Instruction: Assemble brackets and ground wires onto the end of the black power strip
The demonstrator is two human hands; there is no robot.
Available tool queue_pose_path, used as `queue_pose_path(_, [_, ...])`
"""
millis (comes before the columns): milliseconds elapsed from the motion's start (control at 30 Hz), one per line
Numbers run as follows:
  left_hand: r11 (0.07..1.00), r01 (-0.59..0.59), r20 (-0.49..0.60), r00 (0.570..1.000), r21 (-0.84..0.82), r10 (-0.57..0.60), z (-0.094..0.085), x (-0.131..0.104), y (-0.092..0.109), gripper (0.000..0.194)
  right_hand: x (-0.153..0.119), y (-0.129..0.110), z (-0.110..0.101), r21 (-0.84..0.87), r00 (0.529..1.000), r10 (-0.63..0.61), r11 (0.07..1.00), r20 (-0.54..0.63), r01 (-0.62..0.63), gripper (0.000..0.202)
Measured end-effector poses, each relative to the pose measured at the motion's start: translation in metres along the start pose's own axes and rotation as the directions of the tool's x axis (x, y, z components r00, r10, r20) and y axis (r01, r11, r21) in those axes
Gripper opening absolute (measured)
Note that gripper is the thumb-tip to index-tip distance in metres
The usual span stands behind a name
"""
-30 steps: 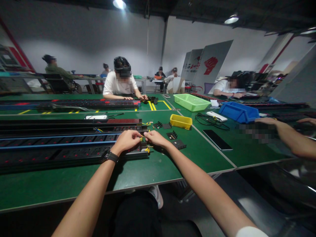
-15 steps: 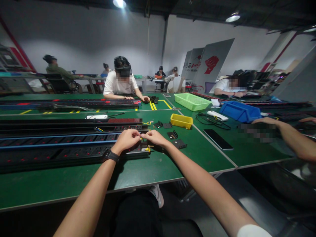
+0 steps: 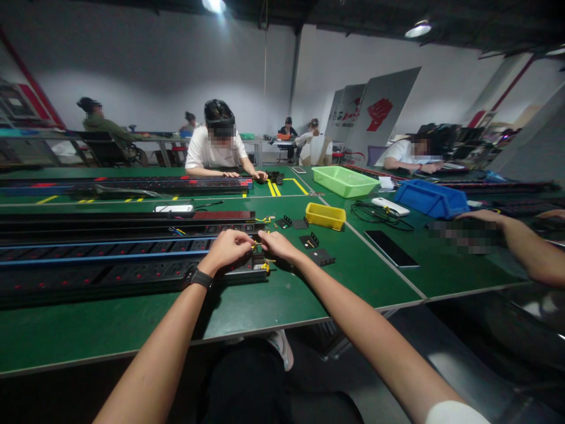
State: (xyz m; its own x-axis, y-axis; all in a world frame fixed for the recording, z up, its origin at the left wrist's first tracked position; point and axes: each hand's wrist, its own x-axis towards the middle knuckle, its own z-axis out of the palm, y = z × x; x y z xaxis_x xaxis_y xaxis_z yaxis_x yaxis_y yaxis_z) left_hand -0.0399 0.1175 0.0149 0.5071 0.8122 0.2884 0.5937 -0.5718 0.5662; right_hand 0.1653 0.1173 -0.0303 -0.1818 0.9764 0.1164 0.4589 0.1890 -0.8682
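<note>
Several long black power strips (image 3: 145, 272) with sockets and red dots lie side by side at the left, one edged in blue. At the right end of the blue-edged strip, my left hand (image 3: 230, 249) is closed in a pinch. My right hand (image 3: 279, 245) is also pinched, just right of it. A bit of yellow wire (image 3: 255, 247) shows between the fingertips; the fingers hide most of it. Another yellow wire (image 3: 265, 267) sticks out of the nearest strip's end. Black end brackets (image 3: 321, 257) lie right of my right hand.
Beyond the brackets stand a yellow bin (image 3: 325, 219), a green basket (image 3: 342, 184) and a blue bin (image 3: 428, 200). A phone (image 3: 391, 248) and a white power bank (image 3: 390, 206) with black cable lie at right. A co-worker's arm (image 3: 525, 244) reaches in; another person (image 3: 216, 147) sits opposite.
My right hand has shifted slightly right, so a small gap now shows between my two hands' fingertips. My left hand stays at the strip's end.
</note>
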Motion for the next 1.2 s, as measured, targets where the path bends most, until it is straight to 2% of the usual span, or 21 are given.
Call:
queue_pose_path(133, [1.000, 0.010, 0.008, 1.000, -0.009, -0.010, 0.000, 0.000, -0.001, 0.031, -0.002, -0.002, 0.000, -0.039, 1.000, 0.011, 0.999, -0.014, -0.012, 0.062])
queue_pose_path(333, [1.000, 0.024, 0.013, 1.000, 0.020, -0.024, 0.001, 0.000, -0.002, 0.031, -0.003, -0.001, -0.003, -0.038, 0.999, 0.006, 0.999, 0.048, -0.004, 0.050])
queue_pose_path(500, [0.998, 0.016, 0.033, 0.999, 0.065, -0.018, 0.002, 0.001, -0.004, 0.031, -0.005, 0.001, -0.009, 0.008, 0.987, -0.044, 0.999, 0.155, 0.043, 0.054])
queue_pose_path(600, [0.996, 0.019, 0.051, 0.998, 0.087, -0.023, 0.002, 0.001, -0.004, 0.032, -0.006, 0.001, -0.011, 0.004, 0.985, -0.052, 0.999, 0.165, 0.052, 0.056])
queue_pose_path(967, [0.993, 0.020, 0.087, 0.996, 0.113, -0.030, -0.001, 0.000, 0.003, 0.035, -0.008, -0.006, -0.016, 0.107, 0.978, 0.039, 0.992, 0.203, -0.062, 0.049])
queue_pose_path(1200, [0.995, 0.018, 0.092, 0.995, 0.099, -0.027, -0.001, 0.000, 0.003, 0.035, -0.013, -0.015, -0.019, 0.169, 0.960, 0.005, 0.984, 0.280, -0.054, 0.036])
